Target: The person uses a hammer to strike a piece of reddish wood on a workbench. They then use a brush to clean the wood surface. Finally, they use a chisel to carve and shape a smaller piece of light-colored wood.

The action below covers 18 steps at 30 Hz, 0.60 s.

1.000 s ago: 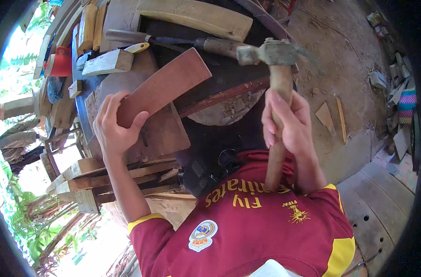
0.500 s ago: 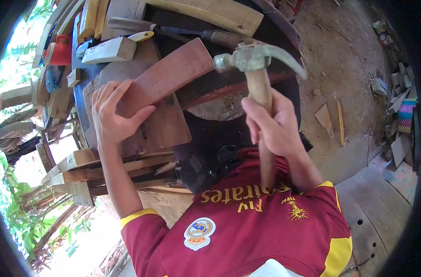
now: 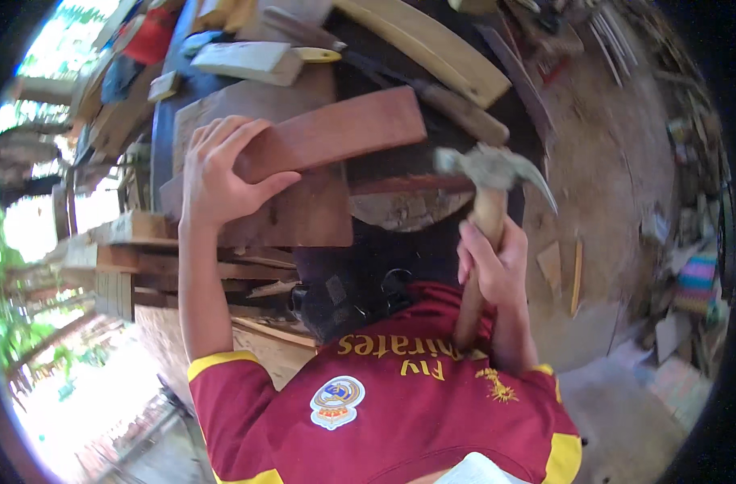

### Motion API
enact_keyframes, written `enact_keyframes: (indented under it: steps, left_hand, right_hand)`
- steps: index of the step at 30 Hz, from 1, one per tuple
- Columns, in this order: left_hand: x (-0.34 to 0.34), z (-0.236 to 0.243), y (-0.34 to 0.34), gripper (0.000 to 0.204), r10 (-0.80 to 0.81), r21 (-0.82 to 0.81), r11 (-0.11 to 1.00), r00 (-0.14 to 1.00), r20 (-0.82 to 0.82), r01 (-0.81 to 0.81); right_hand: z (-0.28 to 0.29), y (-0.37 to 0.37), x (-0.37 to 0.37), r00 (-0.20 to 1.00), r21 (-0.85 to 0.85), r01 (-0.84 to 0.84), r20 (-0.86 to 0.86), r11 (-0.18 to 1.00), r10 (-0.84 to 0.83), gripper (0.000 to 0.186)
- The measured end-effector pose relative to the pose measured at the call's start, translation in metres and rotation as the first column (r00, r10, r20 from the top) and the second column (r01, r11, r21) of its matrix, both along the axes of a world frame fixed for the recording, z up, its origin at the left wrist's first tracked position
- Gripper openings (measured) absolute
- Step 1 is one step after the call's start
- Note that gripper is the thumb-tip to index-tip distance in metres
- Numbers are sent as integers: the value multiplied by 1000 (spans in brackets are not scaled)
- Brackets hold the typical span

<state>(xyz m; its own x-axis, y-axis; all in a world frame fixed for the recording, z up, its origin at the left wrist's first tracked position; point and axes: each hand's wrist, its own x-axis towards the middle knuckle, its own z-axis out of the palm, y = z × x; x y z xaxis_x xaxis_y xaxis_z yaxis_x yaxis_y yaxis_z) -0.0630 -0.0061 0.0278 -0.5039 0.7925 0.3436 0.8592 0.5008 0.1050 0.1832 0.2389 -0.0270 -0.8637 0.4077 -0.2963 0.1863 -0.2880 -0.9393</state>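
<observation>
My left hand (image 3: 227, 173) holds the left end of a reddish-brown wooden block (image 3: 348, 129), fingers over its far side and thumb along its near side. The block lies slantwise over a flat brown board (image 3: 315, 214), its free end reaching past the board's right edge. My right hand (image 3: 501, 262) is closed round the wooden handle of a claw hammer (image 3: 490, 168). The hammer's head is up, its striking face turned toward the block's right end and apart from it. The lower handle passes in front of my maroon shirt.
Beyond the block lie a pale wood piece (image 3: 247, 62), a yellow-handled brush (image 3: 318, 55), a wooden-handled tool (image 3: 464, 113) and a long curved plank (image 3: 432, 48). Stacked timber (image 3: 126, 258) stands at the left. Wood scraps (image 3: 550, 266) lie on the floor at right.
The hammer has moved down and away from the block's right end, where its face was very close. The whole view has shifted, and the block now appears farther right and more level.
</observation>
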Motion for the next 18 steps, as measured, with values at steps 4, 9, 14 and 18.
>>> enact_keyframes:
  steps: [4, 9, 14, 18]
  left_hand:
    - [14, 2, -40, 66, 244, -72, 967, 970, -5, -243]
    - [39, 11, -83, 63, 471, -112, 879, 880, 54, -464]
    - [53, 17, -84, 61, 471, -140, 876, 880, 50, -461]
    - [71, 39, -82, 64, 471, -10, 882, 882, 24, -470]
  right_hand:
    - [-23, 22, 31, 990, -11, 102, -101, 995, -102, 12]
    - [-32, 72, 45, 936, 140, 191, -326, 972, -137, 15]
    - [-29, 69, 33, 911, 190, 222, -391, 956, -134, 14]
    - [-29, 49, 31, 934, 141, 218, -316, 966, -165, 12]
